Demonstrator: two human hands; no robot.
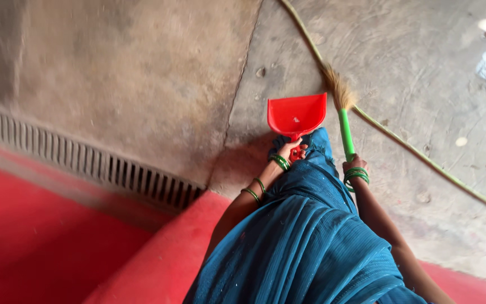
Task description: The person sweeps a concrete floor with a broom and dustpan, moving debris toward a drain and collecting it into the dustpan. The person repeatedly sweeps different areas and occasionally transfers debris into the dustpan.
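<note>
Dustpan, red, on concrete floor; left hand fingers wrapped on its handle. Broom at its 3 o'clock, green handle gripped by right hand.

The left hand grips the handle of a red dustpan, whose mouth rests on the concrete floor. Just beside the dustpan, the right hand holds a broom by its green handle (straw bristles touching the floor). Beyond the dustpan, a thin hose runs across the concrete.
</note>
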